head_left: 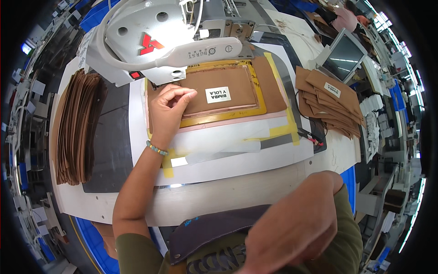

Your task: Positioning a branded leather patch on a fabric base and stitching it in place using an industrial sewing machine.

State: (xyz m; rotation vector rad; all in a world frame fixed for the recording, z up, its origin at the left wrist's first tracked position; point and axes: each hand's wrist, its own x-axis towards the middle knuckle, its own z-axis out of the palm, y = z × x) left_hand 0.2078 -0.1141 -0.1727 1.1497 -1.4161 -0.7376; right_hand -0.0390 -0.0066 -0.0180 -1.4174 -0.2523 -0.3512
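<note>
My left hand (169, 104) is over the left part of a brown panel (194, 98) with a white label (218, 95) on it. Thumb and fingers are pinched together, and whatever they may hold is too small or hidden to make out. A yellow-edged rectangular frame (260, 102) surrounds the panel, which lies on a larger brown sheet (276, 98). Just beyond my hand stands the white head of a sewing machine (132, 39). My right arm (296, 219) is bent up close to the camera and blurred; its hand does not show.
A thick stack of brown pieces (77, 130) stands at the left. Labelled brown pieces (331, 98) are piled at the right, below a tilted screen (343, 55). A white lamp (200, 52) hangs over the frame. Blue bins (93, 242) sit below the table edge.
</note>
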